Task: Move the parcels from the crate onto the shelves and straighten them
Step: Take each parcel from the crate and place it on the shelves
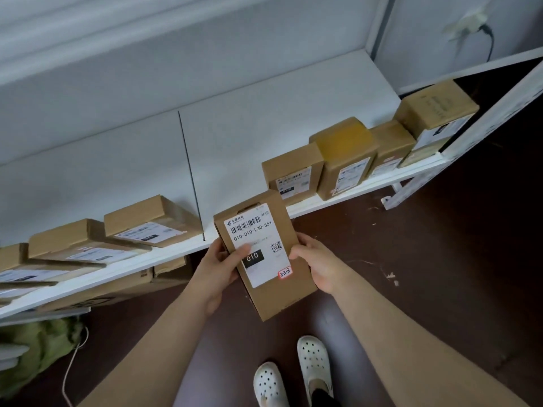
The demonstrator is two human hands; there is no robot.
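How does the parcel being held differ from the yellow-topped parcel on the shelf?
The held parcel is gripped by the left hand and right hand, off the shelf; the yellow-topped parcel stands on it between other boxes. The held parcel is plain brown with a pink handwritten sticker; the yellow-topped parcel has a yellowish top and no such sticker showing. Both are cardboard boxes with white shipping labels.

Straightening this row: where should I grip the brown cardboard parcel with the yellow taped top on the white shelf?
Likely its top, pinched front to back, from above. The yellow-topped parcel stands upright, a brown box close on its left and a shorter box on its right, so only its top and labelled front look free.
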